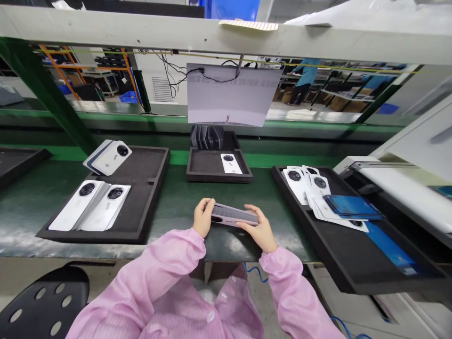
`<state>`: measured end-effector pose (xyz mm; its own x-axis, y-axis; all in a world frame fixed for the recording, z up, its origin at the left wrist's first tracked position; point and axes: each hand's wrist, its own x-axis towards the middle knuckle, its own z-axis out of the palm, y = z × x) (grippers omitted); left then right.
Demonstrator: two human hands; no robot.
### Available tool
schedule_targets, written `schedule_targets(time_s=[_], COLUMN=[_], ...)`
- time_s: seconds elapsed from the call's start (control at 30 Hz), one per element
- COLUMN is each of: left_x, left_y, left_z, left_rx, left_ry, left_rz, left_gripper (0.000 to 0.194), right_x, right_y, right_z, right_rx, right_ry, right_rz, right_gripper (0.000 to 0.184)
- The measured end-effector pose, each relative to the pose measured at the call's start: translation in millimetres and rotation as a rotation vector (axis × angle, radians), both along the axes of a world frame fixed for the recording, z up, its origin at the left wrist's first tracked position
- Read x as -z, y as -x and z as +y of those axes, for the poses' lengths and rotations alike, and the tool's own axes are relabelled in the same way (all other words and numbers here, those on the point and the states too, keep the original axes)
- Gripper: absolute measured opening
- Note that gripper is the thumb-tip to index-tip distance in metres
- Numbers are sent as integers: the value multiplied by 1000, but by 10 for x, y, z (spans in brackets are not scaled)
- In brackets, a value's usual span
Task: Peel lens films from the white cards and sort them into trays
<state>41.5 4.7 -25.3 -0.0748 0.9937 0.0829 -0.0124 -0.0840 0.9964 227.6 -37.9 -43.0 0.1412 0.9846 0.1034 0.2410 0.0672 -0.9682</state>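
Between my two hands is a stack of thin phone back panels (233, 215), held just above the green bench near its front edge. My left hand (204, 217) grips the left end, thumb and fingers closed on it. At the other end my right hand (260, 229) has its thumb along the near side and its fingers over the far side. The edges of the panels face up, and a dark camera area shows near my left fingers. Past the stack, a single white back panel (232, 164) lies in a small black tray (203, 165).
Left, a black foam tray (136, 181) holds white panels (93, 205), with others (109, 157) tilted at its back. Right, another tray (353, 254) carries loose white panels (300, 186) and blue-filmed pieces (353, 207). A monitor-like grey panel (233, 96) hangs ahead; a chair (45, 296) stands left.
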Motion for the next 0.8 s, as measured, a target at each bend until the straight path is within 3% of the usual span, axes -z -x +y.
schedule_targets(time_s=[0.07,0.2,0.33,0.4,0.5,0.57,0.7,0.8], left_x=[-14,-9,13,-16,-101,-151,-221,-305], left_y=[-10,-54,-32,65,288,436,630,699], left_z=[-24,-149,-213,-229,-235,-217,-184,-187], left_rx=[-1,-50,-71,23,266,366,407,342], left_ry=[9,17,14,23,58,78,107,89], left_rz=[8,45,80,96,109,97,21,-61], left_gripper=[27,32,23,27,52,52,45,59], right_x=[-58,-107,-82,-78,-103,-137,-237,-338], right_y=[-7,47,34,13,-17,-25,49,220], right_z=[2,-79,-142,-135,-75,-12,84,86], right_rx=[9,70,-15,-77,-109,-154,-229,-218], right_ry=[23,71,165,205,155,122,130,164], right_rz=[-68,-3,-94,-135,-169,-176,-80,151], right_gripper=[45,64,43,38,33,30,30,27])
